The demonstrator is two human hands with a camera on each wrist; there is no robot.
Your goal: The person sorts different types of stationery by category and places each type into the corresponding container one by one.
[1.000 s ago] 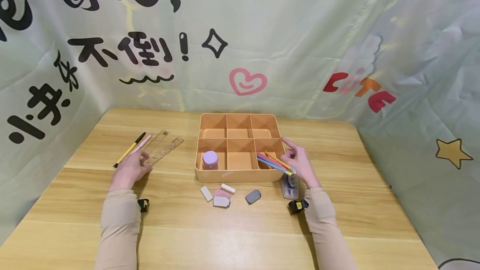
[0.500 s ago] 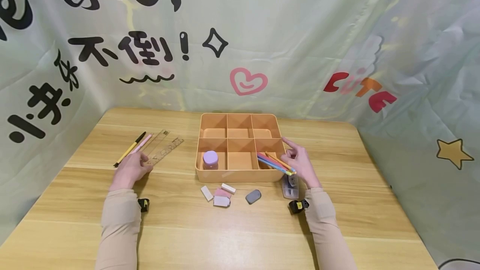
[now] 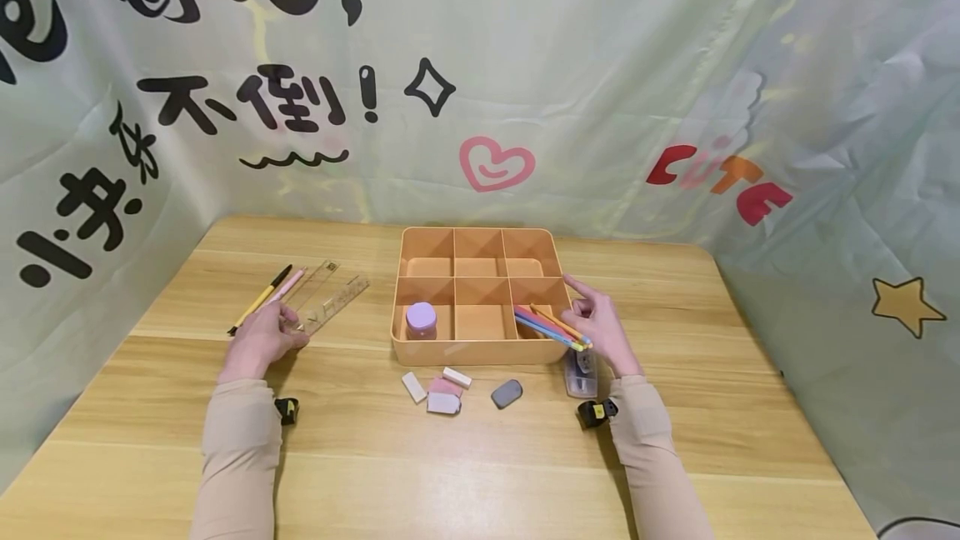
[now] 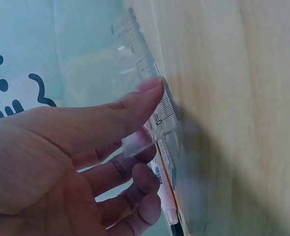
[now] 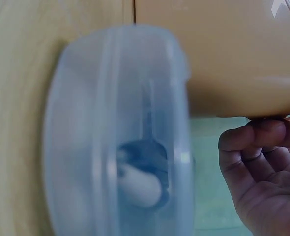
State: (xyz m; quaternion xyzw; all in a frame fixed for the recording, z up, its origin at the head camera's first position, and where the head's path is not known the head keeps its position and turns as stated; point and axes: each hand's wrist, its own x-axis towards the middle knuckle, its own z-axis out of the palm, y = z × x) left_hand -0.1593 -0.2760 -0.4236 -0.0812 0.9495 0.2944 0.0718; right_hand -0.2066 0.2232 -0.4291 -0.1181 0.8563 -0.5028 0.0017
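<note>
My left hand (image 3: pixel 258 338) pinches the near end of a clear ruler (image 3: pixel 337 303); in the left wrist view the thumb lies on the ruler (image 4: pixel 146 58) with fingers behind it. Beside it on the table lie a second clear ruler (image 3: pixel 313 282), a pink pen (image 3: pixel 288 283) and a yellow-and-black pen (image 3: pixel 258 302). At the right wall of an orange six-compartment box (image 3: pixel 450 352), my right hand (image 3: pixel 602 325) touches with loosely bent fingers. Several colored pencils (image 3: pixel 542 323) lean over the box's front right corner, close to that hand. A purple-lidded jar (image 3: pixel 421 321) stands in the front left compartment.
In front of the box lie white erasers (image 3: pixel 413 387), a pink piece (image 3: pixel 446 387) and a dark grey eraser (image 3: pixel 506 393). A translucent plastic case (image 3: pixel 581 377) sits by the box's front right corner, large in the right wrist view. A printed cloth backs the table.
The ruler in my left hand has shifted and tilted slightly, its near end lifting a little with the fingers. My right hand and the box stay where they were.
</note>
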